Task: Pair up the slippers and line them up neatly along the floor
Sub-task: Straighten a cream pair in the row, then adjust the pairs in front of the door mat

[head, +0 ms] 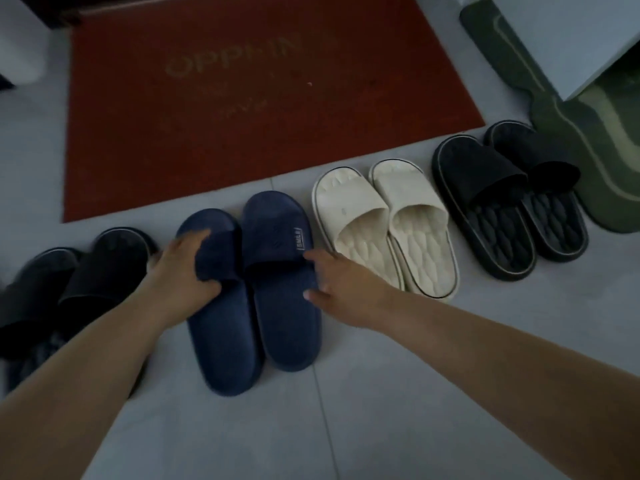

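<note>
Navy slippers [277, 306] touching; cream pair [412, 199] apart

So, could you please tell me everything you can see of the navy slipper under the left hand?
The navy slipper is a dark blue slide, rubbery-looking, with a broad strap and textured footbed. It lies sole-down on the grey floor, toe toward the red mat, beside its mate. The left hand grips its strap.

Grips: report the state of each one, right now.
Holding: left grip, curled round the strap of the left navy slipper.
Open: right grip, touching the side of the right navy slipper.
</note>
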Demonstrator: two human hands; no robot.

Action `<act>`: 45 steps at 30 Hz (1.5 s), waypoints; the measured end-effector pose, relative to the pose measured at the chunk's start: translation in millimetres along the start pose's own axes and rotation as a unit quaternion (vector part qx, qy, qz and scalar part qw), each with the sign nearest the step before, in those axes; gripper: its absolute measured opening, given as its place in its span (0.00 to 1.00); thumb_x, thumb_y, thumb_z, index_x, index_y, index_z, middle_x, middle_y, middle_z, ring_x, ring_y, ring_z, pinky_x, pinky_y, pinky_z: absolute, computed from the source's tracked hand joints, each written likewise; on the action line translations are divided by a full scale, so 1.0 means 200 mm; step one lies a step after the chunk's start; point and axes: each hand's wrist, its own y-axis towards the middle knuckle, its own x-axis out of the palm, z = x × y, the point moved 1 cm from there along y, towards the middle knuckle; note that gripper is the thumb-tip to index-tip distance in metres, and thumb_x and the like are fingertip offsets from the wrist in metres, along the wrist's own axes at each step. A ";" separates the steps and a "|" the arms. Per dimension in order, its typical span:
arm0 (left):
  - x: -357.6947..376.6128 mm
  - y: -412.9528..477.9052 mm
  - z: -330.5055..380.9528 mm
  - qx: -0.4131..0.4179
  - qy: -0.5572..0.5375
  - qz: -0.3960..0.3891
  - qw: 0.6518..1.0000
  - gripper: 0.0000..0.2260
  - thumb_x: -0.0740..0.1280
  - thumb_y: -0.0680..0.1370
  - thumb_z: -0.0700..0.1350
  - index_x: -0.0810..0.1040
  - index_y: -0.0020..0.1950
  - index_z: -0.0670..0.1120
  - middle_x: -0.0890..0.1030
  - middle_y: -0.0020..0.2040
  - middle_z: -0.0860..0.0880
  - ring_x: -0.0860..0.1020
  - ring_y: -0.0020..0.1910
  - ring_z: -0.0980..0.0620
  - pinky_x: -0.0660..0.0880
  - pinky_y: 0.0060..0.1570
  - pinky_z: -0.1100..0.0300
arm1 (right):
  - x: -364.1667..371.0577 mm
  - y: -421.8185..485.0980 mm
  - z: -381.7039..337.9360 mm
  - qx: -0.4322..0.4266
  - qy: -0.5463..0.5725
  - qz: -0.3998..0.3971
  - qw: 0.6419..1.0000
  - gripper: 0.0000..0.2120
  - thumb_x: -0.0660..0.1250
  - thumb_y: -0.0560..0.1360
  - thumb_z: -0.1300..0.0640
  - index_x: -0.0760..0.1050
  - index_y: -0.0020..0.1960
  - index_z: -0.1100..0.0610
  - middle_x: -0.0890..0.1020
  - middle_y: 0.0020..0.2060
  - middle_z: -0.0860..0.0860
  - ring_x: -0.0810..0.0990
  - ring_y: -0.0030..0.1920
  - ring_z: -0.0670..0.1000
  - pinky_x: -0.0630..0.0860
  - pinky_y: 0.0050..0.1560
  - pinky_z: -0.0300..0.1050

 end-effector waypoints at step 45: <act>-0.64 -0.24 -1.20 0.099 -0.026 -0.082 0.991 0.33 0.71 0.72 0.40 0.59 0.73 0.48 0.72 0.66 0.46 0.73 0.55 0.51 0.70 0.55 0.62 | 0.21 0.03 -1.19 -0.052 -0.263 -0.117 0.956 0.29 0.64 0.75 0.49 0.56 0.73 0.47 0.62 0.70 0.47 0.64 0.69 0.51 0.67 0.67 0.45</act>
